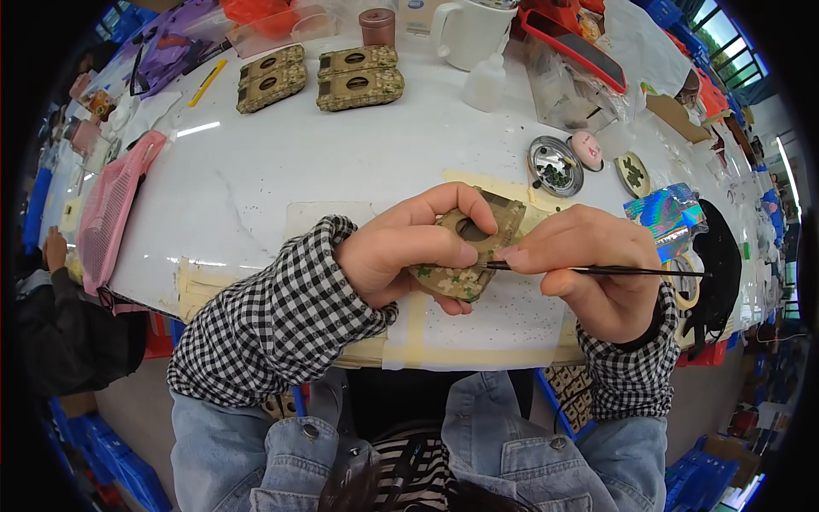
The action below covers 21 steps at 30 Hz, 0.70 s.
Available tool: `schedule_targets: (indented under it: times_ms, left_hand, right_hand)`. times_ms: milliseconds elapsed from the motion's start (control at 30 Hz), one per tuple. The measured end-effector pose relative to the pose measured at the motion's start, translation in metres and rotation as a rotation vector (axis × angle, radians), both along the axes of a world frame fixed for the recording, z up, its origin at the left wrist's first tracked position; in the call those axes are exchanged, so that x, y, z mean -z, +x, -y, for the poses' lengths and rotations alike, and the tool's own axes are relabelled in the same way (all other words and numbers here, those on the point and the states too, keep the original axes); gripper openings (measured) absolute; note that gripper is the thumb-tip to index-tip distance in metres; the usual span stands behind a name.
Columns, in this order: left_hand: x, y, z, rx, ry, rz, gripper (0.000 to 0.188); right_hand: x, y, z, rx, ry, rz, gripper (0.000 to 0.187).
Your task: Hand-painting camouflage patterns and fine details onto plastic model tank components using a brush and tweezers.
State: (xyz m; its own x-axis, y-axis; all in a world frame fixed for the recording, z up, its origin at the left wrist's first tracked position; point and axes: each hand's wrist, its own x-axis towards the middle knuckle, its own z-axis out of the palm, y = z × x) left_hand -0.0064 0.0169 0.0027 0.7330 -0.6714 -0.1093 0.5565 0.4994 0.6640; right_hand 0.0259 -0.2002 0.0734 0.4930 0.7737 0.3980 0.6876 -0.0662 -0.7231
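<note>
Left hand: yours point(397, 247), grasping the camouflage casing point(501, 239) between thumb and fingers.
Right hand: yours point(593, 260), pinching a slim dark-handled tool point(627, 271), tip at casing; brush or pick, can't tell.
Casing: before you, above a white sheet point(520, 328) edged with tape.
Beyond right hand: round dish point(541, 155) of dark green bits, pink oval piece point(586, 149) beside it, oval dish point(646, 184), iridescent sheet point(659, 215).
In the way: your fingers cover part of the casing; iridescent sheet close by your right hand.
Far side: white mug point(471, 38), white bottle point(486, 84), red-edged phone point(580, 53).
Count: four more casings point(360, 85) on the table, two pairs; two dishes; one mug, bottle, phone.
</note>
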Motion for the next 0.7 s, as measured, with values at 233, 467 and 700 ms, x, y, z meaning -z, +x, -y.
schedule_targets:
  times_ms: [233,467,700]
  left_hand:
    - [0.0006,-0.0002,0.0007,-0.002,-0.010,-0.006,0.031]
    - [0.0010,-0.0006,0.0006,-0.003,-0.023,0.005,0.031]
    - [0.0020,-0.0003,0.0007,0.001,-0.048,0.012,0.030]
  right_hand:
    - [-0.0006,-0.0001,-0.0004,-0.012,-0.012,0.028,0.015]
    - [0.0002,0.0001,0.0009,-0.017,-0.001,0.033,0.016]
    - [0.0013,0.0002,0.0026,-0.014,0.020,0.001,0.017]
